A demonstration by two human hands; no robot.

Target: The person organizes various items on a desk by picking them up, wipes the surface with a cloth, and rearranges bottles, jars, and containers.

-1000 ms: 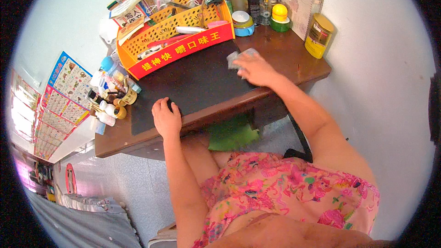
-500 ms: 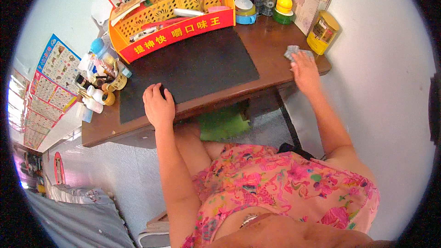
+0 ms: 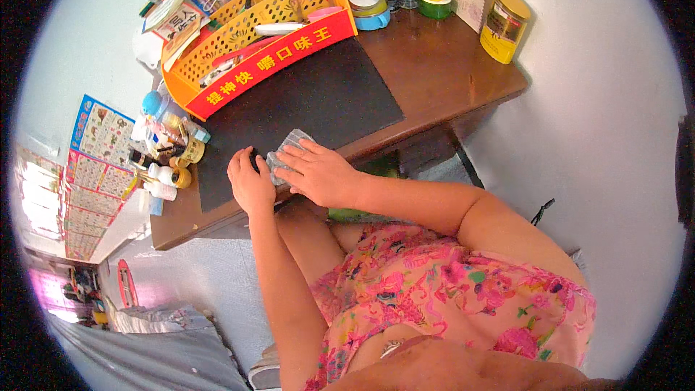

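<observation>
A crumpled grey checked cloth (image 3: 295, 139) lies under my right hand (image 3: 318, 172), whose fingers stretch over it and press it down at the front edge of the black desk mat (image 3: 318, 94). Close beside it, my left hand (image 3: 252, 182) rests on the mat's front edge, fingers curled round a small black object (image 3: 255, 158). Most of that object is hidden, so its kind does not show. The two hands almost touch.
A red-fronted yellow organizer (image 3: 264, 61) full of odds and ends stands at the back of the brown desk (image 3: 441, 76). Bottles and jars (image 3: 170, 174) crowd the left end. A yellow canister (image 3: 504, 25) stands at the right, near a blue-based jar (image 3: 369, 11).
My right hand has swept the grey cloth from the desk's right end leftward to beside my left hand. My left hand keeps its place on the mat's edge. The view has shifted slightly.
</observation>
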